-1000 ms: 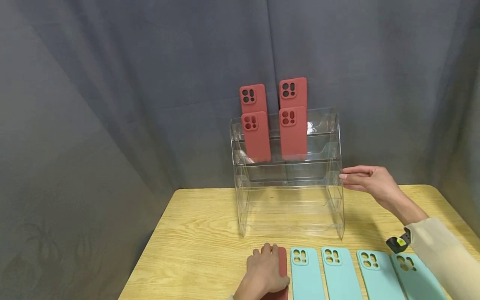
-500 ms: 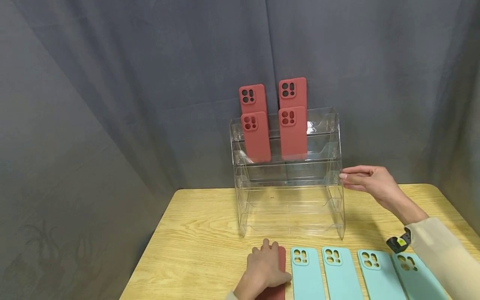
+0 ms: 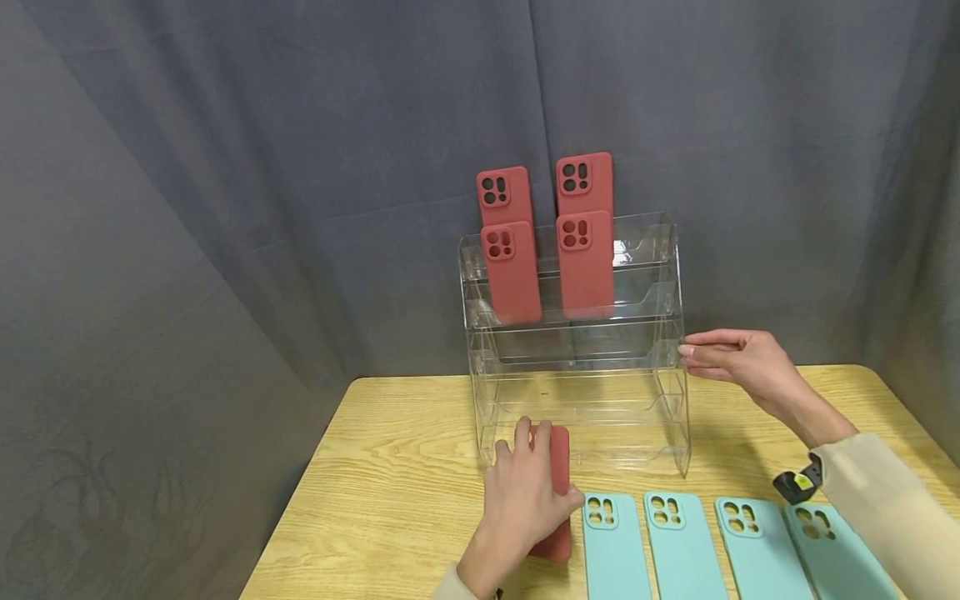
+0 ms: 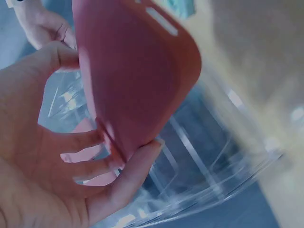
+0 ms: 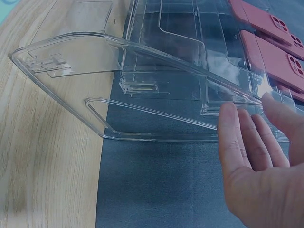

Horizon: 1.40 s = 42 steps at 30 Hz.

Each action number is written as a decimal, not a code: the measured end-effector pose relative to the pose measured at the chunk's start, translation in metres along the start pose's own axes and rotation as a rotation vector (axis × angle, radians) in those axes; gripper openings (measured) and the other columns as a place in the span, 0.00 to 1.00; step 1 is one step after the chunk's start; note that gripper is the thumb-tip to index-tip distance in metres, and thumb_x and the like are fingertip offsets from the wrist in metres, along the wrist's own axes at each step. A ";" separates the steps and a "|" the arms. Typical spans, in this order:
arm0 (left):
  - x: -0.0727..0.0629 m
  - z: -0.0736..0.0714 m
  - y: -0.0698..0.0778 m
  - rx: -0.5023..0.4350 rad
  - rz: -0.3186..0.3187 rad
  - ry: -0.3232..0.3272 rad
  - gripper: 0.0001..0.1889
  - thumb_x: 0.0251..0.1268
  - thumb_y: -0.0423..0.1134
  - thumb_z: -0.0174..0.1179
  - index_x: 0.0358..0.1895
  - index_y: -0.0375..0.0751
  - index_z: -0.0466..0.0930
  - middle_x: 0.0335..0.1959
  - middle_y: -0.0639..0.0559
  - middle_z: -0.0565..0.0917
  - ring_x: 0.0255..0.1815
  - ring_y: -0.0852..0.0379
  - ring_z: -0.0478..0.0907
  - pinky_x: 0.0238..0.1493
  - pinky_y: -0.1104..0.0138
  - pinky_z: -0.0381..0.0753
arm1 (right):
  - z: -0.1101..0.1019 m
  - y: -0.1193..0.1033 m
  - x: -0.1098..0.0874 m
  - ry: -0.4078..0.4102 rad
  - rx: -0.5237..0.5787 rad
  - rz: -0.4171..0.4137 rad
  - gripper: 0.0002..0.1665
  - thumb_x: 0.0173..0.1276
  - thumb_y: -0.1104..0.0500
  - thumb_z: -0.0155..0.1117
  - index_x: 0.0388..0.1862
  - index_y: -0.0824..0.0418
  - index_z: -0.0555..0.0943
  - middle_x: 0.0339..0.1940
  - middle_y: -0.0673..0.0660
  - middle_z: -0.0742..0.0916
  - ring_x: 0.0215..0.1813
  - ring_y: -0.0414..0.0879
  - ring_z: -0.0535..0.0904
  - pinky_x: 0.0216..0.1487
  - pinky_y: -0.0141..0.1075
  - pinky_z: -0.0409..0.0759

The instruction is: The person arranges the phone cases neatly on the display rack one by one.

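My left hand (image 3: 517, 492) grips a red phone case (image 3: 559, 458) by its sides, thumb on the right edge and fingers on the left. In the left wrist view the case (image 4: 133, 71) is tilted, its camera cut-out mostly out of frame. Behind it stands a clear acrylic tiered display rack (image 3: 573, 327). My right hand (image 3: 750, 367) touches the rack's right side with fairly straight fingers. The right wrist view has those fingertips (image 5: 228, 111) at the side panel. On the upper tiers stand several red phone cases (image 3: 587, 271), upright in two columns.
Several mint-green phone cases (image 3: 617, 550) lie in a row along the front of the wooden table (image 3: 405, 467), right of the left hand. The right forearm passes over the rightmost one. A grey curtain (image 3: 360, 167) hangs behind the rack.
My left hand has taken the red case up from its place at the left end of the row and moved it forward, toward the rack. The right hand has stayed at the rack's side.
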<state>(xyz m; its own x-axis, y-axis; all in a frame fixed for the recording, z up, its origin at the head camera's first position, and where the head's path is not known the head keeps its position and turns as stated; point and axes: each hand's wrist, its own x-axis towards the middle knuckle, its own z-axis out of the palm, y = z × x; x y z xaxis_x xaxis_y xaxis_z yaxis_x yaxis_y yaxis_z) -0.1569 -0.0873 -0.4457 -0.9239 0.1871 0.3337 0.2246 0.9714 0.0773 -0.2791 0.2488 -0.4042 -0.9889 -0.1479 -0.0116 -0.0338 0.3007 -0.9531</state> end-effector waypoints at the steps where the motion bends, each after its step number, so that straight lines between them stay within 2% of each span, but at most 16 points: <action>1: 0.004 -0.004 0.000 0.007 0.003 0.034 0.46 0.44 0.60 0.74 0.71 0.46 0.74 0.66 0.42 0.78 0.36 0.43 0.81 0.16 0.61 0.79 | 0.000 0.000 0.000 -0.001 -0.001 0.001 0.41 0.74 0.44 0.71 0.72 0.72 0.74 0.43 0.33 0.89 0.47 0.31 0.90 0.51 0.28 0.89; 6: 0.025 -0.015 -0.004 0.025 0.023 0.184 0.48 0.43 0.60 0.75 0.72 0.46 0.73 0.67 0.42 0.79 0.39 0.40 0.83 0.16 0.60 0.82 | -0.002 0.003 0.002 -0.012 0.014 -0.006 0.41 0.74 0.45 0.70 0.72 0.73 0.74 0.43 0.33 0.90 0.49 0.33 0.91 0.52 0.29 0.89; 10: 0.043 -0.024 -0.008 0.021 0.044 0.255 0.47 0.47 0.59 0.74 0.74 0.47 0.71 0.69 0.41 0.77 0.37 0.41 0.82 0.15 0.62 0.79 | -0.002 0.003 0.002 -0.012 0.028 -0.009 0.41 0.74 0.46 0.71 0.72 0.74 0.73 0.42 0.33 0.90 0.48 0.33 0.91 0.53 0.30 0.90; 14: 0.065 -0.034 -0.009 0.020 0.067 0.293 0.46 0.51 0.59 0.71 0.76 0.48 0.68 0.71 0.41 0.75 0.38 0.40 0.81 0.12 0.66 0.72 | -0.001 0.003 0.002 -0.006 0.029 -0.012 0.41 0.74 0.46 0.71 0.72 0.74 0.73 0.42 0.32 0.90 0.47 0.32 0.90 0.53 0.31 0.90; 17: 0.080 -0.043 -0.009 0.029 0.082 0.327 0.46 0.53 0.59 0.70 0.77 0.48 0.67 0.72 0.41 0.73 0.41 0.39 0.79 0.12 0.67 0.72 | -0.001 0.002 0.001 -0.002 0.021 -0.015 0.40 0.74 0.46 0.71 0.71 0.74 0.74 0.42 0.33 0.89 0.47 0.33 0.90 0.52 0.30 0.90; 24: 0.113 -0.062 -0.011 0.019 0.082 0.368 0.47 0.56 0.59 0.69 0.77 0.45 0.64 0.73 0.40 0.72 0.61 0.38 0.78 0.22 0.57 0.88 | -0.001 0.002 0.000 -0.006 0.016 -0.007 0.40 0.74 0.46 0.71 0.72 0.73 0.74 0.48 0.40 0.91 0.50 0.36 0.91 0.53 0.30 0.90; 28: 0.135 -0.070 -0.013 0.009 0.083 0.384 0.48 0.57 0.59 0.69 0.78 0.44 0.61 0.75 0.38 0.70 0.66 0.38 0.76 0.26 0.55 0.90 | 0.000 0.002 0.001 -0.008 0.024 -0.003 0.41 0.73 0.46 0.72 0.71 0.73 0.74 0.46 0.37 0.90 0.49 0.36 0.91 0.52 0.30 0.90; 32: 0.157 -0.070 -0.016 0.044 0.092 0.423 0.48 0.59 0.59 0.69 0.80 0.43 0.60 0.77 0.37 0.67 0.68 0.35 0.75 0.24 0.56 0.89 | 0.000 0.001 0.002 -0.012 0.018 -0.004 0.42 0.73 0.44 0.72 0.71 0.73 0.74 0.44 0.33 0.88 0.48 0.35 0.91 0.52 0.30 0.90; 37: 0.176 -0.062 -0.022 0.090 0.096 0.494 0.48 0.62 0.58 0.68 0.81 0.42 0.59 0.78 0.36 0.66 0.70 0.34 0.73 0.21 0.58 0.88 | 0.001 -0.001 0.003 -0.013 0.002 -0.011 0.41 0.73 0.44 0.72 0.71 0.72 0.75 0.43 0.33 0.88 0.49 0.35 0.91 0.53 0.32 0.90; 42: 0.185 -0.049 -0.031 0.102 0.065 0.518 0.47 0.64 0.56 0.68 0.81 0.42 0.59 0.79 0.35 0.64 0.72 0.32 0.73 0.21 0.57 0.89 | 0.003 -0.002 0.003 -0.010 -0.017 -0.011 0.40 0.74 0.44 0.71 0.71 0.71 0.76 0.51 0.45 0.91 0.49 0.36 0.91 0.54 0.33 0.90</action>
<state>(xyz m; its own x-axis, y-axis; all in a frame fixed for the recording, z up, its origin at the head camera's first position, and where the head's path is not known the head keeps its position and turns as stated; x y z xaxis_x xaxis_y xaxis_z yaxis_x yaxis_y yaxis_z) -0.3195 -0.0898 -0.3402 -0.6295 0.1754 0.7570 0.2214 0.9743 -0.0417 -0.2821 0.2451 -0.4029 -0.9870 -0.1609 -0.0038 -0.0477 0.3150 -0.9479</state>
